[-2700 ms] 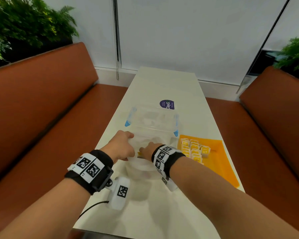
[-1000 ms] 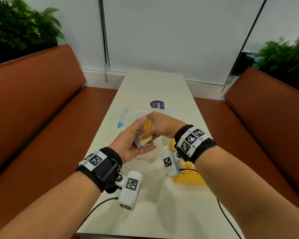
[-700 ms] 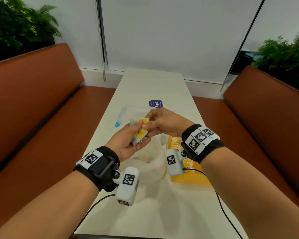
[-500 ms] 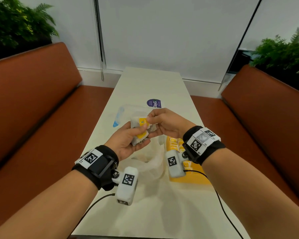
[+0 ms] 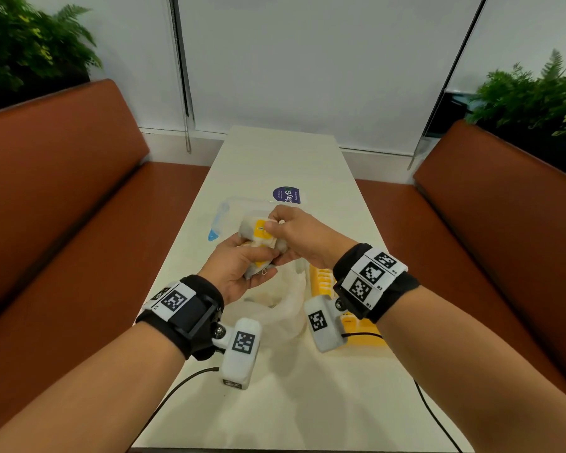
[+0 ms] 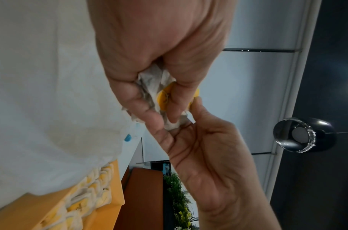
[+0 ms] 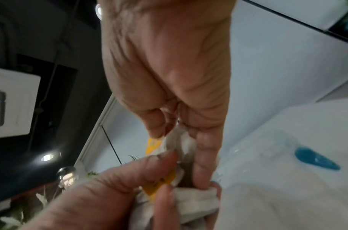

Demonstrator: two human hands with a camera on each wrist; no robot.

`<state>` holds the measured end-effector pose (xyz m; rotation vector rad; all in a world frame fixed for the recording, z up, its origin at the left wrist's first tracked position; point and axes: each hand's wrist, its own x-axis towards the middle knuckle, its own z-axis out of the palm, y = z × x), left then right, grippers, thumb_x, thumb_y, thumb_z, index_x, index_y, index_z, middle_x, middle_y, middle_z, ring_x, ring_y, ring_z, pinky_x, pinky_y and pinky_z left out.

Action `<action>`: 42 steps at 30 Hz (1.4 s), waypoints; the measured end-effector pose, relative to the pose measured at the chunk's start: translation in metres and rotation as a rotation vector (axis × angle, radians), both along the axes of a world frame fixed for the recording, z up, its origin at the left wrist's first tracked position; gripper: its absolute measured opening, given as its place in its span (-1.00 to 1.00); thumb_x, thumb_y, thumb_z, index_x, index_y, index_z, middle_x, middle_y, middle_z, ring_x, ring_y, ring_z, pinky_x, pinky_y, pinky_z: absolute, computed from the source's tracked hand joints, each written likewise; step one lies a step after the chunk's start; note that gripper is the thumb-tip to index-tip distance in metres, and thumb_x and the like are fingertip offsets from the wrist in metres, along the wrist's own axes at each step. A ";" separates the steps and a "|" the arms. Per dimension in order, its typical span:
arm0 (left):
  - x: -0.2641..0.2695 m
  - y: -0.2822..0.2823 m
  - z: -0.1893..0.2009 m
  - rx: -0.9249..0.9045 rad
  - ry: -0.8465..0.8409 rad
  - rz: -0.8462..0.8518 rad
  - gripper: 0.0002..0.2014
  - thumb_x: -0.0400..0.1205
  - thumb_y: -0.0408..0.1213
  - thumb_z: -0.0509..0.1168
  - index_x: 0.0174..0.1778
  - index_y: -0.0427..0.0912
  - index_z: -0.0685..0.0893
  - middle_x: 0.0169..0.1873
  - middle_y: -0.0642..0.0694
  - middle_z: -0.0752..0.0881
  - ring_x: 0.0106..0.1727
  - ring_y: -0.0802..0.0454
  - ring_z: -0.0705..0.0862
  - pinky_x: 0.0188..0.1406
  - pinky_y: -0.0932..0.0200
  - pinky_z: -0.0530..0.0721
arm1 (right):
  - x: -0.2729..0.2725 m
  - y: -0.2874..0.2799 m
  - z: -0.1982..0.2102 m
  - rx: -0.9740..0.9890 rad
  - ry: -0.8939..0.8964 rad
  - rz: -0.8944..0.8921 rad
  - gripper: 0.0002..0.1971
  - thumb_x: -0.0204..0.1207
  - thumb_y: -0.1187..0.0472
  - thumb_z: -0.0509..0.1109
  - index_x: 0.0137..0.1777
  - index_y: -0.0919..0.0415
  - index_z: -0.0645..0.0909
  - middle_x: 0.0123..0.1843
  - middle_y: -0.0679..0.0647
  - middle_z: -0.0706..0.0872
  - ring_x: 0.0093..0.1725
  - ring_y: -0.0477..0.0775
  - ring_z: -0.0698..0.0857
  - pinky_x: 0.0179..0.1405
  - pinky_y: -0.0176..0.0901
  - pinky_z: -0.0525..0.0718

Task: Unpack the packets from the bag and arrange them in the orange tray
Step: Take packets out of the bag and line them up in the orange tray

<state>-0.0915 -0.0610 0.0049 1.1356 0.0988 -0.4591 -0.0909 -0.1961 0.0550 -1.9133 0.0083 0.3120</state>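
Note:
Above the table I hold a small bunch of white packets with yellow labels (image 5: 259, 231). My left hand (image 5: 258, 260) cups and grips the lower packets (image 6: 159, 87) from beneath. My right hand (image 5: 273, 225) pinches the top packet (image 7: 180, 142) between thumb and fingers. The crumpled white plastic bag (image 5: 288, 300) lies on the table just below both hands. To its right lies the orange tray (image 5: 361, 333), largely hidden by my right wrist, with several packets (image 6: 90, 194) lined up at its far end.
A clear plastic container with a blue clip (image 5: 217, 223) sits behind the hands, and a purple round sticker (image 5: 286, 194) lies farther back. Brown bench seats (image 5: 62, 207) flank the narrow white table (image 5: 275, 403). Cables trail off its near edge.
Both hands came up out of the bag with a bunch of packets and now hold it above the table. In the last half second the right hand has drawn the top packet slightly up.

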 end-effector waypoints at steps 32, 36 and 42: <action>-0.006 0.011 0.007 0.095 0.067 0.031 -0.80 0.54 -0.41 0.43 0.07 -0.17 0.69 0.01 -0.27 0.77 -0.11 -0.16 0.78 -0.46 0.16 0.74 | 0.020 -0.135 -0.046 -1.441 -0.037 0.173 -0.77 0.50 0.49 0.20 0.00 0.30 0.65 0.00 0.23 0.72 -0.17 0.21 0.67 -0.19 -0.10 0.65; -0.008 0.012 0.008 0.107 0.056 0.021 -0.79 0.55 -0.41 0.42 0.09 -0.17 0.70 -0.04 -0.24 0.77 -0.12 -0.15 0.77 -0.46 0.18 0.74 | 0.025 -0.140 -0.066 -1.467 0.001 0.201 -0.80 0.50 0.48 0.23 -0.01 0.29 0.65 -0.02 0.23 0.74 -0.07 0.25 0.74 -0.11 -0.03 0.73; -0.010 0.013 0.010 0.115 0.045 0.016 -0.75 0.57 -0.39 0.41 0.16 -0.18 0.70 -0.03 -0.23 0.77 -0.13 -0.13 0.77 -0.42 0.19 0.75 | 0.030 -0.141 -0.082 -1.452 -0.005 0.183 -0.83 0.52 0.45 0.27 -0.02 0.28 0.67 -0.01 0.23 0.74 -0.04 0.24 0.74 -0.02 0.00 0.74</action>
